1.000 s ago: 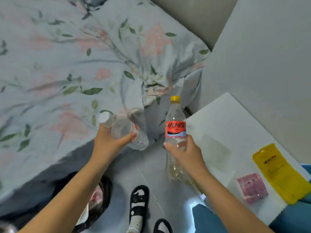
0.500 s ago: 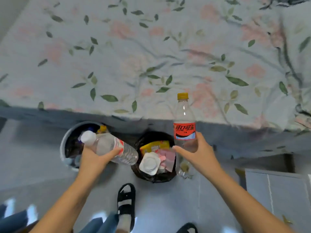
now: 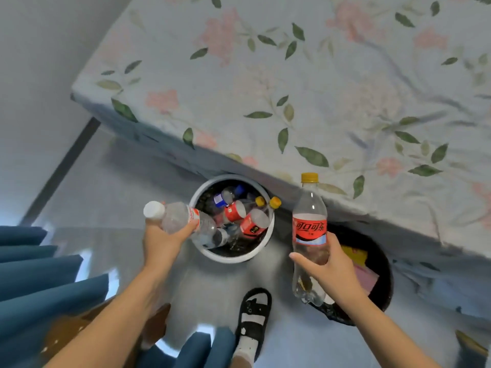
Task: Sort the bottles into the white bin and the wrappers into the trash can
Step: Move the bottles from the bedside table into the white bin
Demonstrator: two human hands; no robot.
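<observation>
My left hand [image 3: 159, 240] grips a clear white-capped water bottle [image 3: 183, 220], held sideways with its base over the near rim of the white bin [image 3: 231, 257]. Several bottles with red labels and yellow caps lie inside that bin. My right hand [image 3: 329, 272] holds an upright clear cola bottle [image 3: 309, 235] with a yellow cap and red label, in front of the black trash can [image 3: 382, 274]. Yellow and pink wrappers [image 3: 364, 272] show inside the trash can, partly hidden by my right hand and arm.
A bed with a floral sheet [image 3: 292, 88] fills the upper half, its edge just behind both containers. My sandalled foot [image 3: 253, 317] stands on the grey floor between them. Blue curtain folds [image 3: 39, 274] hang at the left, with a brown wooden piece [image 3: 79, 333] below.
The view has swung left, so the white bin now sits centre and the trash can at the right. My left hand has brought the water bottle over the white bin's rim.
</observation>
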